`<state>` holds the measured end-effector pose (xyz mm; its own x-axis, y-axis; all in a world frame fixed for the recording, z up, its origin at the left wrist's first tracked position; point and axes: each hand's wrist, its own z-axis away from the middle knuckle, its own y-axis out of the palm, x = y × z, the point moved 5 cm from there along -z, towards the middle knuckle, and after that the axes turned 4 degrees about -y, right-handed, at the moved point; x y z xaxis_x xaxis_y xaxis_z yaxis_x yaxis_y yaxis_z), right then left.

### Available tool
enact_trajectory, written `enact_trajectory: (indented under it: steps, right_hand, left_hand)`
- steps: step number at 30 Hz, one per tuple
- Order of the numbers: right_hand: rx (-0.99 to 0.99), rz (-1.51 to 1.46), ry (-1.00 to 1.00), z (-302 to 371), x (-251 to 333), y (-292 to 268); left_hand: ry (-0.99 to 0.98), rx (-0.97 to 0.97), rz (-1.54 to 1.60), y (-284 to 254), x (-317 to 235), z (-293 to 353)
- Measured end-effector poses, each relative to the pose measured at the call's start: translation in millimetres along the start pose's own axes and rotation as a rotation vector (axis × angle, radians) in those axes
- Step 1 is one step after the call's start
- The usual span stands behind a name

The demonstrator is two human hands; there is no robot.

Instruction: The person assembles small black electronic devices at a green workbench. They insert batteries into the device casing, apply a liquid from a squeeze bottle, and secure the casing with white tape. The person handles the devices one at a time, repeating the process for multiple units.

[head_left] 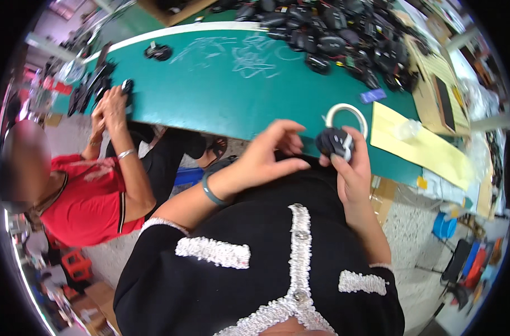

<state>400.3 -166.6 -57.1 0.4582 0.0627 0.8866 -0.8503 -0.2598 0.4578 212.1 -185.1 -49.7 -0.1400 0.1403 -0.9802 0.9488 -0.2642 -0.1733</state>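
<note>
My right hand [352,162] is closed around a small, rounded black device [332,141] with a pale, shiny edge, held over the table's near edge. It looks much like a computer mouse, though the fingers cover part of it. My left hand [278,150] hovers to the left of it, thumb and fingers apart, with nothing in it. Just beyond the device lies a white ring, like a roll of tape [362,119], on the green table [210,89].
A large heap of similar black devices [344,39] fills the far right, near a small blue packet [372,96]. Yellow card [428,148] lies at right. One black device [158,51] sits far left. A co-worker in red [95,201] handles something dark at the table's left.
</note>
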Motion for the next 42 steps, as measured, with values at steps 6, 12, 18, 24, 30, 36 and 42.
enact_trajectory:
  steps: [6,12,18,24,30,36,42]
  right_hand:
    - [-0.046,0.195,-0.201,-41.8,-1.3,-9.9]
    - [0.040,0.355,-0.313,-39.9,-3.2,-8.0]
    - [0.103,0.387,-0.319,-35.0,-4.6,-6.2]
    - [0.187,0.605,-0.354,-32.0,3.6,3.1]
    - [0.203,0.634,-0.446,-29.5,7.5,5.0]
    - [0.215,0.505,-0.392,-30.5,4.1,-2.5]
    - [0.243,0.351,-0.349,-30.9,-1.5,-4.7]
  left_hand:
    - [-0.125,-0.091,-0.023,-19.7,16.2,-29.0]
    - [-0.063,-0.060,-0.117,-17.5,13.7,-28.9]
    - [-0.052,-0.017,-0.196,-13.1,3.9,-28.8]
    - [-0.064,0.094,-0.111,-8.4,3.1,-29.5]
    - [-0.033,0.079,0.095,-5.6,10.9,-32.3]
    - [-0.113,0.131,0.334,4.1,4.7,-33.8]
    - [-0.166,0.193,0.419,8.7,7.0,-33.3]
